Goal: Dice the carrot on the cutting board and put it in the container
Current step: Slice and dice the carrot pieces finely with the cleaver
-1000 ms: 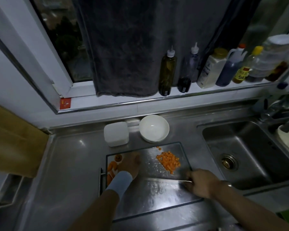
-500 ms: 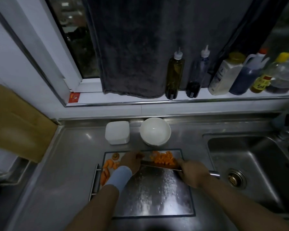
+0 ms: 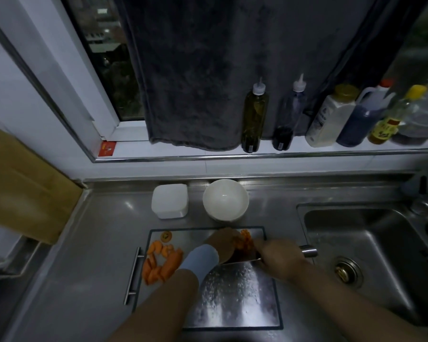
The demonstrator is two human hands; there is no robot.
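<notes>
A wet steel cutting board point(image 3: 232, 299) lies on the counter. Diced carrot point(image 3: 245, 240) is heaped at its far right, between my left hand point(image 3: 223, 245) and the knife blade point(image 3: 240, 257). My left hand, with a light blue wristband, presses against the pile; its fingers are partly hidden. My right hand point(image 3: 279, 260) grips the knife handle point(image 3: 308, 251), with the blade tilted under the dice. Uncut carrot strips point(image 3: 162, 264) and a carrot end point(image 3: 166, 236) lie at the board's left. A white bowl point(image 3: 225, 199) and a white square container point(image 3: 170, 200) stand behind the board.
A steel sink point(image 3: 363, 257) opens to the right, its drain point(image 3: 347, 270) close to the board. Bottles point(image 3: 254, 119) line the window ledge under a dark hanging towel point(image 3: 223, 70). A brown board point(image 3: 22, 186) leans at the left wall. The board's handle point(image 3: 133, 275) sticks out left.
The knife swept from the near side up to the dice. My left hand moved right from the uncut strips to the pile, and the dice are now gathered between hand and blade.
</notes>
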